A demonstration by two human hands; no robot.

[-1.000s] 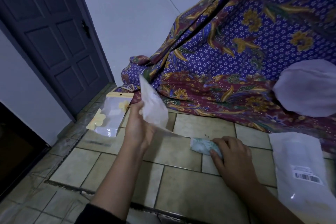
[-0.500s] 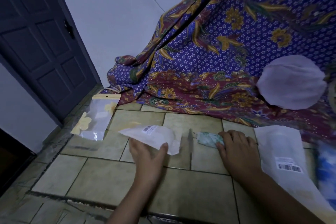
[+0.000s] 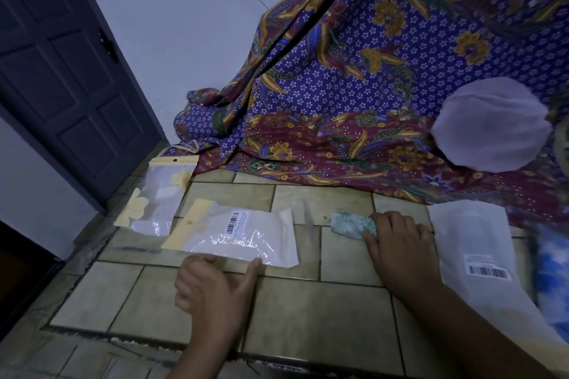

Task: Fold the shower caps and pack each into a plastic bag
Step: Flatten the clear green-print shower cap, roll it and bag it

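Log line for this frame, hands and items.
left hand: thumb on plastic bag edge, grip unclear | right hand: holds folded shower cap on floor | cap not bagged

The single camera sits on the person's head and looks forward and down at the tiled floor (image 3: pixel 308 311). It is near: the left hand (image 3: pixel 212 292) and the right hand (image 3: pixel 397 249) fill the lower middle. The wide lens also catches the door (image 3: pixel 61 86) at left.

Your left hand (image 3: pixel 215 289) sits at the near edge of the bag (image 3: pixel 246 238), fingers curled in, thumb stretched out onto that edge. Right of the bag, your right hand (image 3: pixel 400 246) curls its fingers over the cap (image 3: pixel 349 224), forearm bare.
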